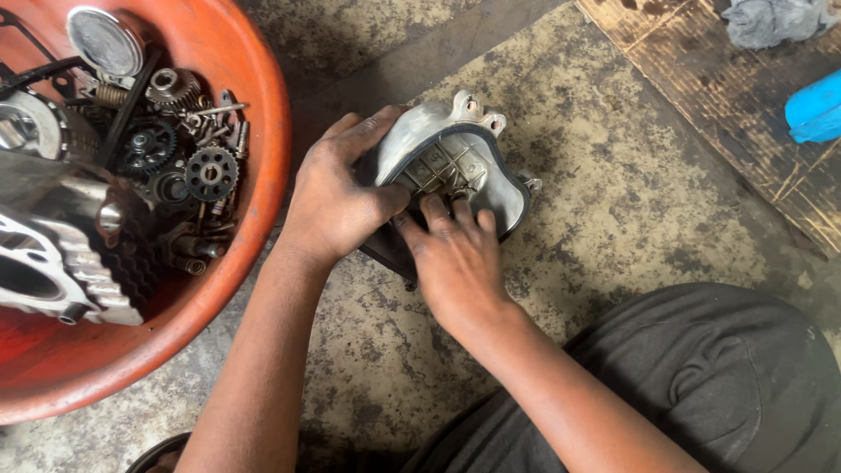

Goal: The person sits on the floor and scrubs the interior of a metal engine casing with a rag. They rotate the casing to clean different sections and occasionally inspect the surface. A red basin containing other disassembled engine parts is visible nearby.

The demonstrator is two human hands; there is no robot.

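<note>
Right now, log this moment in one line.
left hand: grips engine cover | right hand: fingers inside cover | orange basin: gears, parts

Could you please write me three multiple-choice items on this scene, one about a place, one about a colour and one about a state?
1. Where does the basin with the gears lie?
A. Left of the hands
B. Right of the hands
C. On the person's lap

2. What colour is the basin?
A. Blue
B. Orange-red
C. White

3. How is the metal cover held?
A. It lies untouched on the floor
B. Only one hand touches it
C. Both hands are on it

Answers:
1. A, since the basin fills the picture's left side, beside the left hand.
2. B, as its wall and rim show orange-red.
3. C, because the left hand grips the cover's edge while the right hand has its fingers pressed into the hollow inside.
</note>
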